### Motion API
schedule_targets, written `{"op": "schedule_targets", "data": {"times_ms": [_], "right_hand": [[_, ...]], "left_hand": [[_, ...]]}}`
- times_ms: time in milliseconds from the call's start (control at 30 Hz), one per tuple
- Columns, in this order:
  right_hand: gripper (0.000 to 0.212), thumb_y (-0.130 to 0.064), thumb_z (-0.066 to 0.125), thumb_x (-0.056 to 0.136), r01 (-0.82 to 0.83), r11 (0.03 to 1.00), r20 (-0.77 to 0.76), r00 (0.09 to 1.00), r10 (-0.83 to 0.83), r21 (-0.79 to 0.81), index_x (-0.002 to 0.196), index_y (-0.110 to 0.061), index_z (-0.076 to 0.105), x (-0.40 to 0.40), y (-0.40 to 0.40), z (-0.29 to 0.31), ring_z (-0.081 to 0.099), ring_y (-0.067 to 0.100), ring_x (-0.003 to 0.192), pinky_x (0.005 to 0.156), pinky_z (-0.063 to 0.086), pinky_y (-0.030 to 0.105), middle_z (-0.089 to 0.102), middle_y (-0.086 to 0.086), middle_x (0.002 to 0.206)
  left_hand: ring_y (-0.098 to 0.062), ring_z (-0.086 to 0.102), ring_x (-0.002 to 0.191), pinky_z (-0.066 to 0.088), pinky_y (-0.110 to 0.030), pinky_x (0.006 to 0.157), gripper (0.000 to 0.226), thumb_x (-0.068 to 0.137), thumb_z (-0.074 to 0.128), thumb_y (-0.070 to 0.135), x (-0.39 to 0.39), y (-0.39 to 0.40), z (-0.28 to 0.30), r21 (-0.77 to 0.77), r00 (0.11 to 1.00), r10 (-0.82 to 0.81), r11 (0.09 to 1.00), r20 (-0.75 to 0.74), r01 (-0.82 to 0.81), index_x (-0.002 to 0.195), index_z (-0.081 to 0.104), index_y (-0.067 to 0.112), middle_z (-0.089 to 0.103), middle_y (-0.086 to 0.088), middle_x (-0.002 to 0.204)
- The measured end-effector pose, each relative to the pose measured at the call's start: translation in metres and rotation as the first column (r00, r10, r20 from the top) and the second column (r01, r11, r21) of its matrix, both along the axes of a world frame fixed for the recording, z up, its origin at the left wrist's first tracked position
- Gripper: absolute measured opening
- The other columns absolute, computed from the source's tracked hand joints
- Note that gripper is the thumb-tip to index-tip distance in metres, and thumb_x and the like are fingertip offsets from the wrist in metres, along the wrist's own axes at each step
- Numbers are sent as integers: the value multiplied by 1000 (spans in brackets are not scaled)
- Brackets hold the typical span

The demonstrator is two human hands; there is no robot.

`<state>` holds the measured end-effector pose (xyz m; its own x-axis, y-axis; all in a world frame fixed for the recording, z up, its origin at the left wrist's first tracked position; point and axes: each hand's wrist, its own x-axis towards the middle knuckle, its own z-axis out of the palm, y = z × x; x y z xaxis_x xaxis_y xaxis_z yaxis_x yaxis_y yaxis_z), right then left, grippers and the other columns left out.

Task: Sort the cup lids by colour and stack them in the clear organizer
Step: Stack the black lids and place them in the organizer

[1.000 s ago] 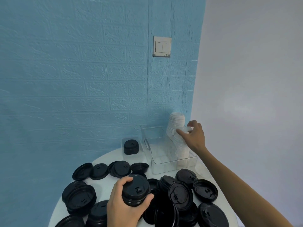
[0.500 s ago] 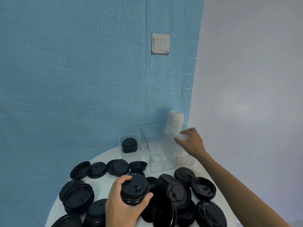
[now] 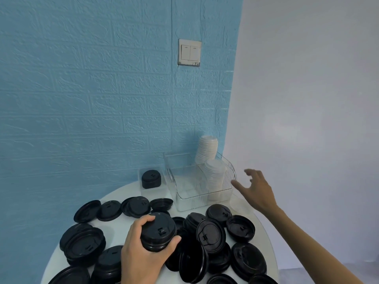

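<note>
Left grip (image 3: 143, 257) clasps a black lid stack (image 3: 158, 232); right grip (image 3: 256, 189) hovers spread wide beside the clear organizer (image 3: 184, 193).

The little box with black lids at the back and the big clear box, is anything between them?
No. In the head view, only a thin strip of bare white table shows between the small clear box and the clear organizer.

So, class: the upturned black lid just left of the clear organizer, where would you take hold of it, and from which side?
Pinch the raised rim of the upturned lid from above, thumb outside and fingers inside the hollow. It lies open side up, so the rim stands free, while its underside sits flat on the table. Its near edge looks the best way in: the organizer and other lids crowd its sides.
</note>
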<state>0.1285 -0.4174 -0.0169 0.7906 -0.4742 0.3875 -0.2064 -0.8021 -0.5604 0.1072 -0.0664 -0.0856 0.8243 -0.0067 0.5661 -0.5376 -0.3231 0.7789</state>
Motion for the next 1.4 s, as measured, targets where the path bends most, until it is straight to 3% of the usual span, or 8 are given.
{"op": "schedule_targets", "data": {"times_ms": [233,367,533,933,1100,1200,1300,1400], "right_hand": [[124,-100,49,51,37,998,-450,893,-11,49,140,-13,56,-11,-7,-40,56,29,123,98,50,42,54,8,138],[111,-91,65,56,11,1000,-486,874,-2,15,140,-19,57,0,-2,-42,56,27,124,98,50,37,55,6,138],[84,-80,63,67,-2,1000,-515,857,16,27,124,-19,66,6,0,-34,61,22,115,88,48,31,66,1,126],[102,-64,81,50,-7,978,-359,930,83,208,141,-27,53,5,-2,-10,60,28,109,93,54,37,51,10,129],[79,-23,82,80,-188,911,-246,925,291,367,146,-43,43,2,8,44,43,30,116,104,41,37,29,7,132],[85,-33,83,74,-240,859,-173,921,349,452,147,-46,42,18,19,63,38,31,126,117,33,45,27,3,137],[90,-51,78,58,-245,812,-110,929,352,529,143,-39,49,41,25,74,41,30,129,115,36,43,32,3,142],[89,-54,84,67,-281,798,-5,942,335,534,143,-31,44,61,30,79,48,29,127,109,43,42,38,7,143]], "left_hand": [[-1,62,102,46,-9,82,78,40,93,62,-2,-1,2,-26,1000,4,1000,-17,-5,106,57,43,65,21,108],[-3,62,102,43,-15,81,75,44,101,35,-1,-1,1,-1,999,26,1000,-23,-26,104,57,43,65,19,108],[-3,62,101,44,-12,78,76,43,101,36,-1,0,0,1,999,29,1000,-25,-29,105,58,42,66,18,107],[-8,64,102,44,-16,80,74,45,99,41,-3,3,4,-19,999,13,1000,-32,-13,106,57,43,65,17,108],[-5,63,102,45,-14,79,73,44,90,59,-6,3,8,-62,999,-2,998,-50,-1,107,56,47,64,19,109],[-3,62,102,45,-13,79,75,43,90,63,-7,3,9,-76,999,-1,997,-51,-3,107,55,49,64,21,110],[-6,63,103,45,-16,82,74,43,91,60,-7,4,8,-72,999,0,997,-51,-4,107,54,50,64,19,110],[-9,63,104,46,-18,83,75,44,93,55,-4,6,6,-61,999,1,998,-49,-4,108,54,50,65,19,110]]}}
